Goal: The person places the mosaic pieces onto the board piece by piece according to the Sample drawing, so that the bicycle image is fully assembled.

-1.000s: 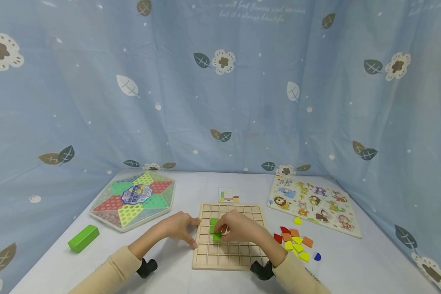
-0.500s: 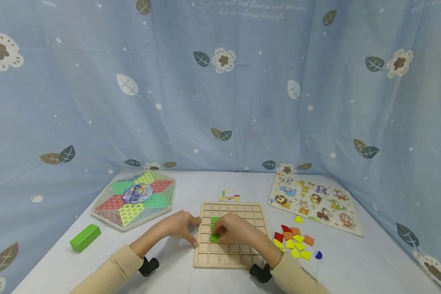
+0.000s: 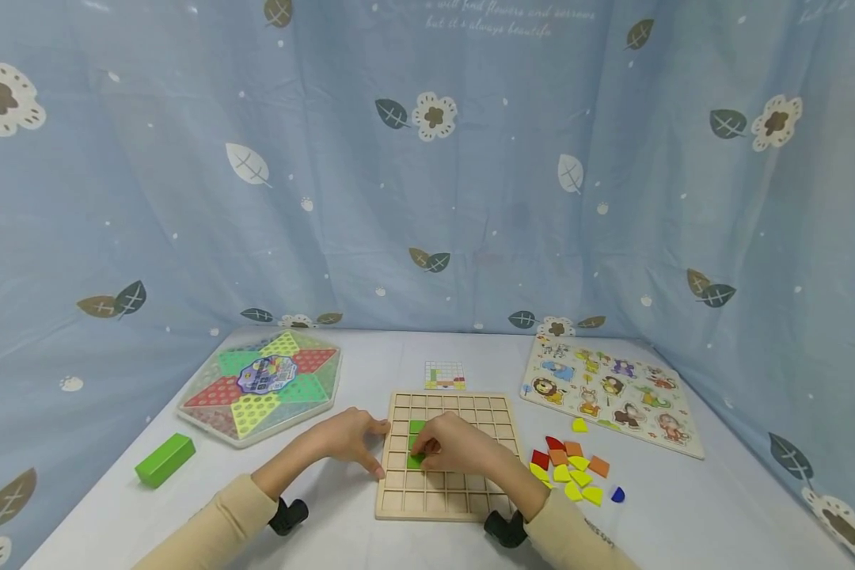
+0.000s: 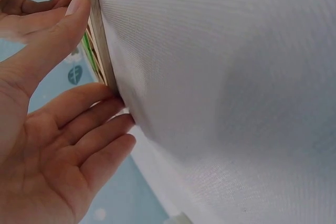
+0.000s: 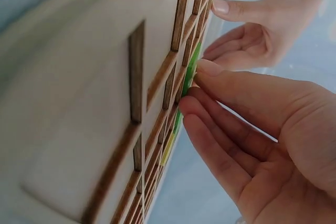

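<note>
A wooden grid board (image 3: pixel 435 505) lies on the white table, with square green tiles (image 3: pixel 416 426) in a column near its left side. My right hand (image 3: pixel 465 450) is over the board, thumb and fingers pinching the nearest green tile (image 5: pixel 191 69), which sits low at the grid; the fingers partly cover the tiles. At the board's left edge my left hand (image 3: pixel 349 438) has its thumb and loosely bent fingers against the wooden rim (image 4: pixel 100 35), spread along the side.
Loose red, orange and yellow pieces (image 3: pixel 580 479) lie right of the board, beside a blue one (image 3: pixel 617 495). A printed pattern card (image 3: pixel 445 376) is behind it. An animal puzzle (image 3: pixel 613 392), a hexagonal game board (image 3: pixel 264 388) and a green box (image 3: pixel 165 461) stand around.
My right hand has moved slightly left and set the green tile down flat into line with the column. My left hand stays at the board's edge.
</note>
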Available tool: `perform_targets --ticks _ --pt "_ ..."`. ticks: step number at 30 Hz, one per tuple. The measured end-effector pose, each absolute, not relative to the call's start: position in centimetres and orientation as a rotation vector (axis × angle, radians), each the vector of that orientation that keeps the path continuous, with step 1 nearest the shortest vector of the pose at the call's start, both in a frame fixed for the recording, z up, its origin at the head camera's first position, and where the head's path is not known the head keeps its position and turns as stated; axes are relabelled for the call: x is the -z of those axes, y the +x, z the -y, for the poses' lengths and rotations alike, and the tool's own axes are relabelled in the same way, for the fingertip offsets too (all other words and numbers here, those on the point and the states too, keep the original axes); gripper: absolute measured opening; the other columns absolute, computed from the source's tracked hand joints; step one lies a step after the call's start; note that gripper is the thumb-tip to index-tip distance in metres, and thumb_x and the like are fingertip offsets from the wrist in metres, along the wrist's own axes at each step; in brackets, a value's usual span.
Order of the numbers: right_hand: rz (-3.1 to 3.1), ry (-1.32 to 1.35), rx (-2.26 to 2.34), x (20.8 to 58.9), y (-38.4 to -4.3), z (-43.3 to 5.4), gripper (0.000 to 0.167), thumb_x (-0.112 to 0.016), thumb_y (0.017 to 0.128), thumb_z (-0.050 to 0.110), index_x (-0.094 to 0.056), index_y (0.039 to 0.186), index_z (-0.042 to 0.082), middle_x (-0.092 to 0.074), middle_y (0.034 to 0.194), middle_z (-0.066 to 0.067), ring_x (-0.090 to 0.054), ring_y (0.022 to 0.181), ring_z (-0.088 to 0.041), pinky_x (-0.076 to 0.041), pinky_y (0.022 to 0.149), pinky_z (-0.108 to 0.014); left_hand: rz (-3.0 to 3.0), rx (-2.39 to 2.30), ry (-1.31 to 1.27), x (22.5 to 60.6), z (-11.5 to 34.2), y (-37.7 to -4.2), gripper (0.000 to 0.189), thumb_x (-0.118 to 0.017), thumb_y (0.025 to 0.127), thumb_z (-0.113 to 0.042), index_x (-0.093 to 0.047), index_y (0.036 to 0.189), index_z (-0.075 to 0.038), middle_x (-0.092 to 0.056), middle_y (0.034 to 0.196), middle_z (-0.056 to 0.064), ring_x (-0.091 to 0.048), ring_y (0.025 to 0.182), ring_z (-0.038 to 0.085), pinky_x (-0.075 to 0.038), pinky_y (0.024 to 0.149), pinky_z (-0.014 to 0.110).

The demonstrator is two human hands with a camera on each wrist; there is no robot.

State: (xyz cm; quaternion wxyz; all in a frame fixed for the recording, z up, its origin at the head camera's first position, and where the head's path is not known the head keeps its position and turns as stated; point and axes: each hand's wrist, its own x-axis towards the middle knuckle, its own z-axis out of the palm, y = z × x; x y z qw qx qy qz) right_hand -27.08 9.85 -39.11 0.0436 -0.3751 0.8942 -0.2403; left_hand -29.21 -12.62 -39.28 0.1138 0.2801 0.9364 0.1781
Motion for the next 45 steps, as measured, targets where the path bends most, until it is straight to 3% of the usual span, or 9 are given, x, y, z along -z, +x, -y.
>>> perform_targets --ticks 5,12,21,29,35,45 --pt "-2.723 -1.167 0.704 38.8 -27.0 -9.8 0.020 -0.079 0.077 0.002 -0.077 0.096 0.006 -0.069 0.084 0.008 -0.054 0.069 -0.001 -0.048 0.065 -0.014 -2.744 -0.530 0.838 39.3 12.8 -29.1 0.076 -0.089 0.064 -0.033 -0.062 0.127 -0.002 -0.057 0.133 0.012 -0.049 0.127 0.034 -0.045 0.097 0.044" --pt "-2.717 -1.189 0.744 38.2 -26.7 -11.3 0.018 -0.073 0.082 0.004 -0.075 0.100 0.007 -0.071 0.093 0.003 -0.062 0.084 -0.007 -0.051 0.075 -0.020 -2.771 -0.499 0.824 39.3 12.5 -29.1 0.075 -0.090 0.062 -0.035 -0.064 0.126 -0.005 -0.059 0.130 0.010 -0.051 0.124 0.034 -0.045 0.096 0.044" --pt "-2.791 -1.173 0.775 37.3 -25.2 -15.7 0.021 -0.073 0.086 0.012 -0.073 0.106 0.004 -0.070 0.100 -0.005 -0.064 0.092 -0.017 -0.054 0.079 -0.034 -2.799 -0.489 0.795 39.2 12.4 -29.1 0.076 -0.091 0.059 -0.035 -0.065 0.124 -0.006 -0.060 0.130 0.009 -0.051 0.124 0.036 -0.044 0.098 0.047" --pt "-2.810 -1.107 0.816 37.4 -24.2 -20.6 0.023 -0.072 0.087 0.013 -0.071 0.109 0.006 -0.069 0.104 -0.004 -0.063 0.093 -0.022 -0.054 0.075 -0.034 -2.795 -0.494 0.800 39.2 12.5 -29.0 0.075 -0.090 0.060 -0.035 -0.066 0.124 -0.007 -0.060 0.130 0.008 -0.049 0.124 0.040 -0.042 0.098 0.050" --pt "-2.820 -1.017 0.832 38.0 -23.2 -23.5 0.019 -0.071 0.088 0.014 -0.072 0.106 0.008 -0.069 0.099 -0.001 -0.063 0.087 -0.016 -0.054 0.068 -0.031 -2.789 -0.497 0.810 39.3 12.5 -29.1 0.074 -0.090 0.060 -0.036 -0.066 0.124 -0.007 -0.060 0.130 0.007 -0.050 0.125 0.036 -0.043 0.098 0.047" --pt "-2.810 -1.019 0.844 39.8 -22.3 -26.8 0.015 -0.073 0.081 0.003 -0.073 0.091 0.015 -0.068 0.090 0.008 -0.060 0.080 -0.005 -0.054 0.069 -0.029 -2.794 -0.499 0.802 39.5 12.6 -29.3 0.075 -0.090 0.061 -0.038 -0.066 0.125 -0.008 -0.060 0.131 0.006 -0.050 0.124 0.036 -0.045 0.096 0.045"
